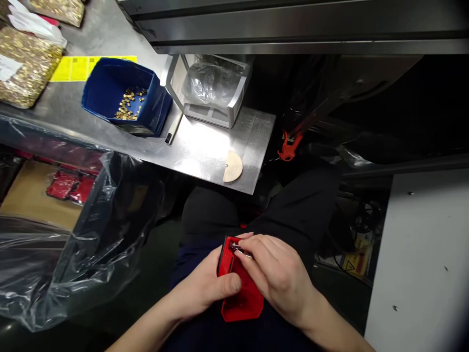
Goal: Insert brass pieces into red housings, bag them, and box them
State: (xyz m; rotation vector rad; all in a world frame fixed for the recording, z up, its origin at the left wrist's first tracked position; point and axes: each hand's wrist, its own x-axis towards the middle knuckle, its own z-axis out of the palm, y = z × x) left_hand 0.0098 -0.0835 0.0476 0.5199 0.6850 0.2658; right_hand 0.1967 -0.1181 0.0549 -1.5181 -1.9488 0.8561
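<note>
Over my lap I hold a red plastic housing (246, 302), hollow side up. My left hand (210, 283) is closed round its left side, the thumb pressed on the inner edge. Thumb and fingers of my right hand (276, 264) pinch a small, thin metal tool (243, 252), whose exact kind I cannot make out. The tool's tip reaches into the housing's upper left corner, beside small dark and shiny metal bits. My right fingers cover part of the tool and the housing's right side.
On the steel bench (146, 151) stand a blue bin (106, 88) with small brass parts and a grey tray (210, 115) with clear plastic bags. A marker (174, 128) and a beige half-disc (233, 166) lie nearby. A plastic-lined box (40, 195) holds wrapped red parts. A white panel (421, 254) stands right.
</note>
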